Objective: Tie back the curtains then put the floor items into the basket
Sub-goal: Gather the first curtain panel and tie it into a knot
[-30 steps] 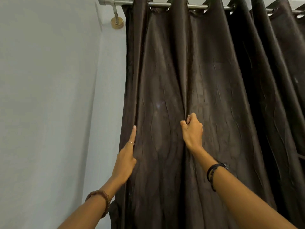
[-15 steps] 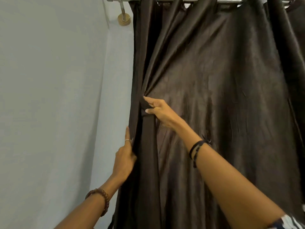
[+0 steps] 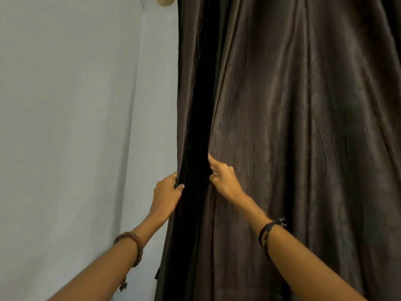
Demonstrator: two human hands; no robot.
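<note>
A dark brown curtain (image 3: 293,127) hangs in long folds and fills the right two thirds of the view. My left hand (image 3: 167,192) grips its left edge, thumb in front and fingers tucked behind the cloth. My right hand (image 3: 223,177) pinches a fold of the curtain just to the right, fingers curled into the fabric. A deep dark gather of cloth runs between the two hands. The rod, the floor items and the basket are out of view.
A pale wall (image 3: 76,127) takes up the left side, meeting the window wall in a corner beside the curtain edge. A round wooden rod bracket (image 3: 166,0) shows at the top edge.
My right hand dropped from higher on the curtain to the level of my left hand, gathering more folds leftward. My left hand's fingers curled round the edge. The view tilted down, hiding the rod.
</note>
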